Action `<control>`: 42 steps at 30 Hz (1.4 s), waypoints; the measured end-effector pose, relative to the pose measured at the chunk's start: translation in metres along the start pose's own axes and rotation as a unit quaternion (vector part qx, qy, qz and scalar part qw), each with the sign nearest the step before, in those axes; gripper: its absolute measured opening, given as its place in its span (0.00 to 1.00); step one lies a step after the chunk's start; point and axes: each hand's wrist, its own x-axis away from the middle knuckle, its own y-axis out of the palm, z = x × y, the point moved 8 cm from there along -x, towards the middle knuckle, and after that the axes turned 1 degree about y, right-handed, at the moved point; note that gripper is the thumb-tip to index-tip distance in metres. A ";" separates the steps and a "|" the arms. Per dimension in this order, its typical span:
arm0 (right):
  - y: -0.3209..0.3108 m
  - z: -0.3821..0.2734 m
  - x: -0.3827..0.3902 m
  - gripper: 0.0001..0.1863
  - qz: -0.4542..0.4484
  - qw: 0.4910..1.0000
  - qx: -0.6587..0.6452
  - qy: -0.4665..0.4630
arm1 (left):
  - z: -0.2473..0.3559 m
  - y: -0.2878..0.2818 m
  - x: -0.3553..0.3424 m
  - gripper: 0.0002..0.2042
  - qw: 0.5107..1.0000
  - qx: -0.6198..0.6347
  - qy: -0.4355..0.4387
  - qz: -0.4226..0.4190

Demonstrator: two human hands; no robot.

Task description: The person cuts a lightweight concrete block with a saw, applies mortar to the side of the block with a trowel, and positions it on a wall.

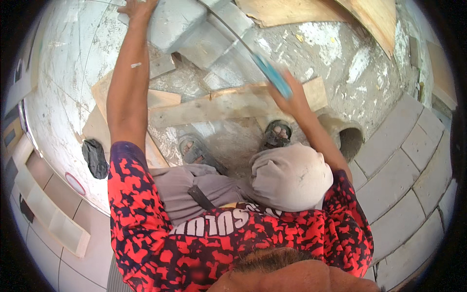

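My right hand (292, 97) is wrapped round the handle of a long, thin-bladed tool (272, 74). The handle is teal, and the dark, narrow blade runs up and left past the top edge; motion blurs both, so its exact kind is unclear. At the top left my left hand (137, 7) reaches out with fingers spread, partly cut off by the picture's edge. It is nearest a pale grey-white block-like piece (177, 24), which the blade passes over. Whether hand and piece touch, I cannot tell.
A wooden plank (233, 104) lies across the rough floor before my sandalled feet. Plywood sheets (296, 10) lean in at the top right. A round pipe opening (350, 141) is at the right, beside grey paving blocks (394, 170). A black plastic bag (95, 158) lies left.
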 end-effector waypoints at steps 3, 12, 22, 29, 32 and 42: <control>-0.011 0.042 0.064 0.19 0.061 0.996 -0.011 -0.057 | -0.009 0.017 -0.012 0.27 0.994 -0.061 0.077 0.039; 0.007 -0.007 -0.018 0.20 -0.033 0.995 -0.021 0.089 | -0.005 0.007 -0.009 0.29 0.999 -0.032 0.004 0.007; 0.001 -0.074 -0.072 0.22 -0.041 0.997 -0.044 0.055 | -0.012 0.019 -0.018 0.28 0.998 -0.005 0.058 0.011; -0.024 -0.034 0.038 0.19 -0.010 0.996 -0.054 0.072 | 0.000 0.000 -0.007 0.29 0.997 -0.017 0.075 0.026; -0.012 -0.073 -0.060 0.20 0.009 0.999 -0.023 0.032 | -0.003 0.015 -0.018 0.29 0.998 -0.001 0.060 0.022; -0.029 -0.039 0.018 0.18 0.005 0.999 -0.036 0.021 | 0.004 0.019 -0.016 0.29 0.996 -0.068 0.062 -0.019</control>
